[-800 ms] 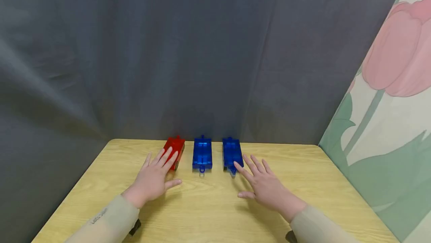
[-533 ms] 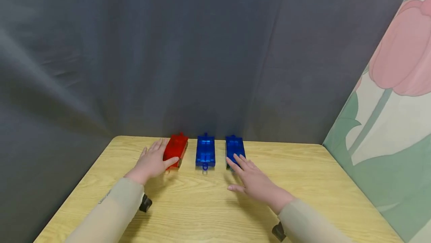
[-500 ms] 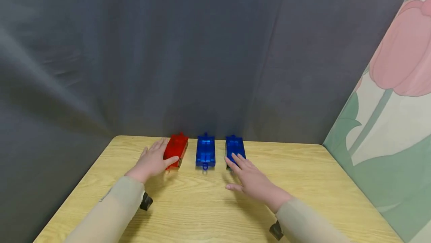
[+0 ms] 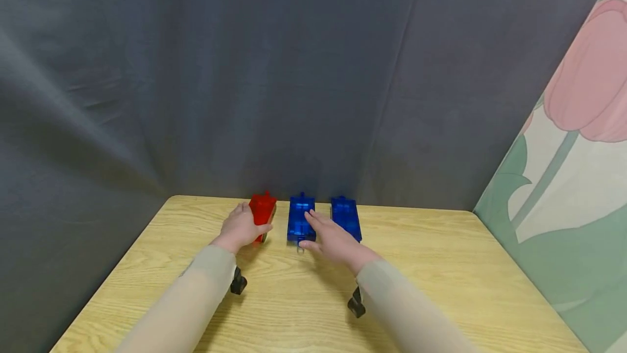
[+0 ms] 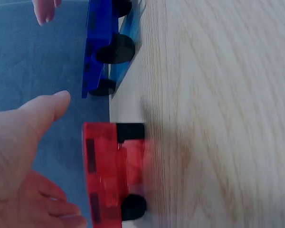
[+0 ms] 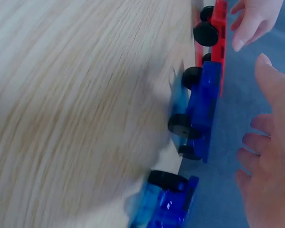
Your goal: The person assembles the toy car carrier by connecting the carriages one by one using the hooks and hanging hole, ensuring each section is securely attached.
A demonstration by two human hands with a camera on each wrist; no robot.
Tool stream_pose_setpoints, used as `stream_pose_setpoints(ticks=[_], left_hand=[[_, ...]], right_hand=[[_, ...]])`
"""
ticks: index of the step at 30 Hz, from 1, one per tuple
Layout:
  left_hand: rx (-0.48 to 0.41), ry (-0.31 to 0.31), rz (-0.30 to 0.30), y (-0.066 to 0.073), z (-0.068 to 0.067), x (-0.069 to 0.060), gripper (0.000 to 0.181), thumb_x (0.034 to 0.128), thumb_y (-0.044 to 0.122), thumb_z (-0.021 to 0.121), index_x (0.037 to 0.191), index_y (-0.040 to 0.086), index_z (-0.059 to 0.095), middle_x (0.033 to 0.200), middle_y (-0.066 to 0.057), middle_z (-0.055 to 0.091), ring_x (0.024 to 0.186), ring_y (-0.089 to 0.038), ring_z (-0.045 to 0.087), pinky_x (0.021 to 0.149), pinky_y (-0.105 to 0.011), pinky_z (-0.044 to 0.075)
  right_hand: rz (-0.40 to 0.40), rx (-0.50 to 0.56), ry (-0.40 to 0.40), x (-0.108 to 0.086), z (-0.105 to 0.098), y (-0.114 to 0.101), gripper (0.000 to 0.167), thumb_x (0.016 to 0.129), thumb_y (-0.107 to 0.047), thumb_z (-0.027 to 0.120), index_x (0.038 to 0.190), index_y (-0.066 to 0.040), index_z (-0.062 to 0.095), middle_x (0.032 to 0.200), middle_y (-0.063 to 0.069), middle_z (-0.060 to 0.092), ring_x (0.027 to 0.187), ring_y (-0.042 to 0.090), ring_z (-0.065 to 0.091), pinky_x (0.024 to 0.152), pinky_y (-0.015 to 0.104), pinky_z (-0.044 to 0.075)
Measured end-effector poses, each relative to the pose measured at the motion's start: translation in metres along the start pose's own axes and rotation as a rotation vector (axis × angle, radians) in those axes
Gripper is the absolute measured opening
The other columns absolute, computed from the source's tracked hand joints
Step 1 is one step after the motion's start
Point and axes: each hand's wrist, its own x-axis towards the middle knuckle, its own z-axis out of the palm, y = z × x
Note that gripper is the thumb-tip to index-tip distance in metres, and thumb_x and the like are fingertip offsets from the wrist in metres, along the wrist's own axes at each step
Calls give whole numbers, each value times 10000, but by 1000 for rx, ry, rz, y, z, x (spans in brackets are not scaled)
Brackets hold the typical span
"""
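Note:
A red toy wagon (image 4: 263, 209) stands at the table's back edge, left of a middle blue wagon (image 4: 297, 221) and a right blue wagon (image 4: 345, 217). Over the red wagon's near left part is my left hand (image 4: 239, 229), fingers and thumb spread. The left wrist view has this hand (image 5: 16, 156) beside the red wagon (image 5: 104, 171), with a gap at the thumb. My right hand (image 4: 335, 239) hovers with loose fingers over the middle blue wagon's near right side. In the right wrist view, space separates the hand (image 6: 275, 152) from the blue wagon (image 6: 204, 107).
A wooden table (image 4: 294, 309) carries the wagons. Behind it hangs a dark grey cloth (image 4: 294, 81), and on the right is a panel with a painted pink tulip (image 4: 588, 75). Black devices show under both wrists, the left one (image 4: 238, 281) and the right one (image 4: 356, 304).
My right hand has moved left, from the right blue wagon to the middle one. My left hand has shifted forward and slightly right at the red wagon. The head view has shifted a little.

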Motion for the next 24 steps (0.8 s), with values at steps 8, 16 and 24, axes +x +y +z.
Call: stream_pose_setpoints(ticks=[8, 16, 24], left_hand=[[-30, -8, -92, 9, 8, 4, 1049, 859, 501, 723, 1497, -143, 195, 1414, -350, 400, 1198, -494, 484, 979, -599, 408], [12, 17, -110, 5, 12, 7, 921, 838, 465, 755, 1437, -114, 365, 1217, -285, 558, 992, -393, 600, 823, -533, 513], [-26, 47, -114, 3, 13, 13, 504, 820, 383, 785, 1051, -43, 648, 951, -179, 531, 745, -298, 563, 658, -457, 501]], right_hand=[[39, -1, -82, 16, 16, 1, 786, 977, -524, 532, 1583, -128, 225, 1633, 69, 161, 1482, 295, 151, 1163, 487, 188], [59, -19, -92, 19, 21, 1, 739, 974, -526, 535, 1542, -96, 342, 1604, 64, 262, 1469, 274, 213, 1154, 465, 231], [42, -129, -47, 23, 23, -2, 701, 972, -484, 572, 1518, -83, 391, 1577, 78, 320, 1445, 260, 282, 1138, 437, 276]])
